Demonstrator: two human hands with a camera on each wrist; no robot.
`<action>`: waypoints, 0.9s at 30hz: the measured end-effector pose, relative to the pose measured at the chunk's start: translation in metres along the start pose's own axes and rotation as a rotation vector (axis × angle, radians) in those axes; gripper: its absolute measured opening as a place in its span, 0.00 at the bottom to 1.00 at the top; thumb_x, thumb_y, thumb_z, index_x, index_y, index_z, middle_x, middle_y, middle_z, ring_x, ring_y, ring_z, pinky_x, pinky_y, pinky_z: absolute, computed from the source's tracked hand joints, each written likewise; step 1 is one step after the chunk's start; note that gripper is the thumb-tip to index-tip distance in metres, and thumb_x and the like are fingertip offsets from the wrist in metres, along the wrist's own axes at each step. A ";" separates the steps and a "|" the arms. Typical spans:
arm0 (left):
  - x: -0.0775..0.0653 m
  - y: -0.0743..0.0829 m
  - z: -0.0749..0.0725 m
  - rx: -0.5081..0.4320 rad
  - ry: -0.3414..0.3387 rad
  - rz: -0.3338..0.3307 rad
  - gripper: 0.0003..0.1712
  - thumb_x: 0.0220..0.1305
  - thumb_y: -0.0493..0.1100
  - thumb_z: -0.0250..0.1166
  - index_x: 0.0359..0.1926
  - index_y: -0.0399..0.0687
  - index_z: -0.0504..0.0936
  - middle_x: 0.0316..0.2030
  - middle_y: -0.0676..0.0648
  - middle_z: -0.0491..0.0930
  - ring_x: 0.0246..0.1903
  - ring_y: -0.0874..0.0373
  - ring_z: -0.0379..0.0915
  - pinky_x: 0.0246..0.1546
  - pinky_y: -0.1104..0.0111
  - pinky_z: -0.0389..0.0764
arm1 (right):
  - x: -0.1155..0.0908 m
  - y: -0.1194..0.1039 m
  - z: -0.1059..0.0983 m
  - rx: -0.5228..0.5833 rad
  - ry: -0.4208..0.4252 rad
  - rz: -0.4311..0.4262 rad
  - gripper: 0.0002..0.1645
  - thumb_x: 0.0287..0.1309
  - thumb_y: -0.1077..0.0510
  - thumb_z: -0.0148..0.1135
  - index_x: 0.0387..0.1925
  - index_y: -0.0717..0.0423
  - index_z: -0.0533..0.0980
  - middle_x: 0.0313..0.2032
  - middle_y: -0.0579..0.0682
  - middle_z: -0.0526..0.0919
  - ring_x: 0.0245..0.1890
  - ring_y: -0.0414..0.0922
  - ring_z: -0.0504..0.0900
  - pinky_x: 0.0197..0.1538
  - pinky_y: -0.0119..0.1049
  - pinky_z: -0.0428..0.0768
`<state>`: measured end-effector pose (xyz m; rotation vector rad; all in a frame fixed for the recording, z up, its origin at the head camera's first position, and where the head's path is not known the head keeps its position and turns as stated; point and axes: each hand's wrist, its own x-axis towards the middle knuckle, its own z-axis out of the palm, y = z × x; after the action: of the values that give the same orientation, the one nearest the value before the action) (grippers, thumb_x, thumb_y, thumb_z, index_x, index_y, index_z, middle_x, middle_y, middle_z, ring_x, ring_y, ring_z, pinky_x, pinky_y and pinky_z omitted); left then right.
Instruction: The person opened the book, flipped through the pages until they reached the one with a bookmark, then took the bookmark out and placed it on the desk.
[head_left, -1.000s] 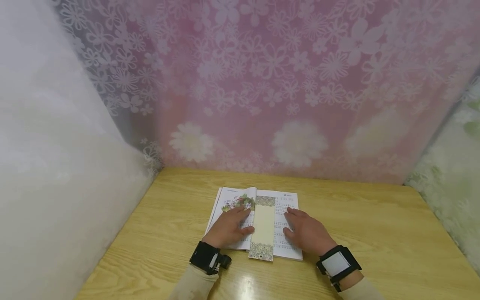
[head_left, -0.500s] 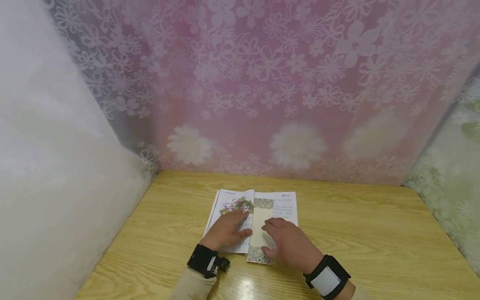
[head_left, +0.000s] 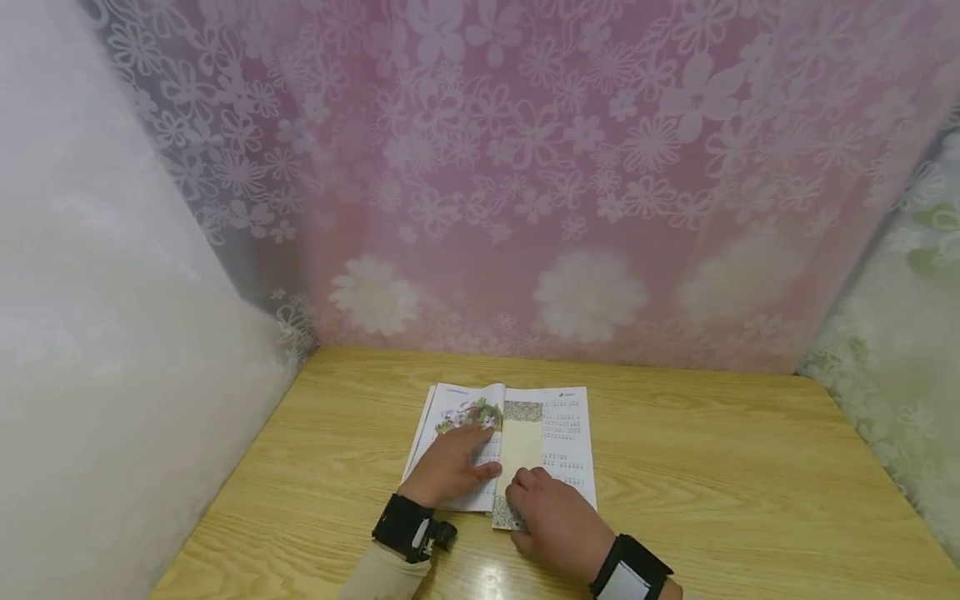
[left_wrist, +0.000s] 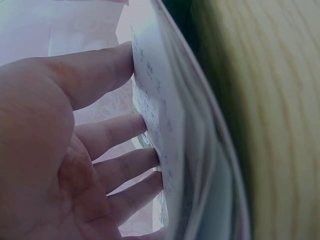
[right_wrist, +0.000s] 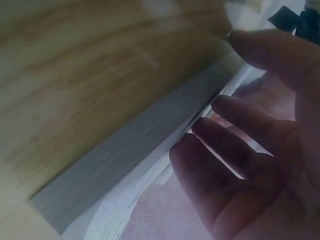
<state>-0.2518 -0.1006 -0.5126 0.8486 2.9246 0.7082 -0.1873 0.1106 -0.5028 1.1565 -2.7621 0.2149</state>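
Note:
An open book [head_left: 566,417] lies on the table, its left page carrying a coloured picture. Along its middle lies a long cream bookmark [head_left: 521,446] with patterned ends, its lower end sticking out past the book. My left hand [head_left: 446,467] rests spread on the left page; the left wrist view shows its fingertips [left_wrist: 150,157] against the printed paper. My right hand [head_left: 558,517] is over the bookmark's lower part, fingers bent onto it and thumb by its bottom end. In the right wrist view a gap shows between the thumb and the fingers [right_wrist: 200,155].
The wooden table [head_left: 712,467] extends on both sides of the book. A pink flowered curtain [head_left: 480,208] hangs behind it, with a pale sheet [head_left: 135,333] at the left. Both wrists wear black straps.
My right hand has moved left and toward me, from the right page to the bookmark's lower end, its fingers bending more. The left hand stays on the left page.

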 end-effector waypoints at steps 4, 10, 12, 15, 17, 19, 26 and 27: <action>0.001 0.000 0.000 0.002 0.011 0.009 0.36 0.66 0.59 0.59 0.67 0.42 0.69 0.65 0.37 0.65 0.65 0.42 0.59 0.63 0.51 0.59 | -0.002 -0.003 -0.002 0.008 0.001 -0.009 0.14 0.53 0.48 0.67 0.37 0.50 0.77 0.34 0.41 0.71 0.32 0.40 0.69 0.32 0.33 0.74; 0.000 0.000 0.000 0.004 0.007 0.007 0.35 0.66 0.58 0.60 0.67 0.42 0.69 0.65 0.37 0.65 0.65 0.42 0.58 0.63 0.51 0.59 | -0.016 -0.011 -0.004 0.066 -0.001 -0.058 0.07 0.54 0.49 0.64 0.31 0.46 0.77 0.31 0.37 0.70 0.30 0.36 0.67 0.29 0.28 0.70; -0.001 0.000 0.000 -0.002 0.005 0.008 0.35 0.66 0.58 0.60 0.67 0.42 0.69 0.65 0.37 0.65 0.65 0.41 0.58 0.63 0.51 0.59 | -0.022 -0.013 -0.005 0.096 0.002 -0.088 0.06 0.54 0.50 0.64 0.30 0.46 0.77 0.31 0.36 0.70 0.30 0.35 0.68 0.29 0.26 0.69; -0.001 0.000 0.000 -0.007 0.007 0.011 0.35 0.66 0.57 0.60 0.67 0.42 0.70 0.65 0.36 0.65 0.65 0.41 0.59 0.63 0.51 0.59 | -0.031 -0.015 -0.010 0.153 -0.010 -0.146 0.06 0.58 0.50 0.62 0.34 0.46 0.79 0.33 0.36 0.74 0.31 0.33 0.72 0.29 0.24 0.69; -0.001 0.000 0.000 -0.006 0.006 0.009 0.35 0.66 0.57 0.60 0.67 0.42 0.69 0.65 0.36 0.65 0.65 0.41 0.59 0.63 0.51 0.58 | -0.037 -0.015 -0.014 0.186 -0.024 -0.197 0.07 0.62 0.49 0.60 0.37 0.45 0.80 0.33 0.35 0.75 0.32 0.32 0.73 0.30 0.23 0.69; -0.001 0.000 0.001 -0.005 0.006 0.007 0.35 0.66 0.57 0.60 0.67 0.42 0.69 0.65 0.37 0.65 0.65 0.41 0.59 0.63 0.51 0.59 | -0.042 -0.015 -0.020 0.202 -0.035 -0.247 0.09 0.65 0.47 0.58 0.37 0.44 0.81 0.32 0.33 0.75 0.30 0.30 0.73 0.30 0.21 0.68; -0.001 0.001 0.002 -0.002 0.009 0.027 0.35 0.67 0.58 0.59 0.67 0.41 0.69 0.65 0.35 0.65 0.65 0.40 0.59 0.62 0.50 0.59 | -0.066 -0.024 -0.061 0.253 0.021 -0.297 0.13 0.65 0.44 0.56 0.36 0.43 0.82 0.29 0.29 0.74 0.28 0.22 0.69 0.29 0.13 0.64; -0.001 0.001 0.003 -0.004 0.010 0.032 0.35 0.67 0.58 0.59 0.67 0.41 0.69 0.64 0.35 0.65 0.65 0.40 0.59 0.62 0.50 0.59 | -0.071 -0.024 -0.071 0.275 0.058 -0.296 0.11 0.65 0.45 0.57 0.38 0.43 0.82 0.30 0.29 0.75 0.29 0.22 0.70 0.30 0.13 0.65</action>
<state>-0.2504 -0.0992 -0.5145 0.8962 2.9238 0.7218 -0.1156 0.1566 -0.4445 1.5766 -2.5257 0.5964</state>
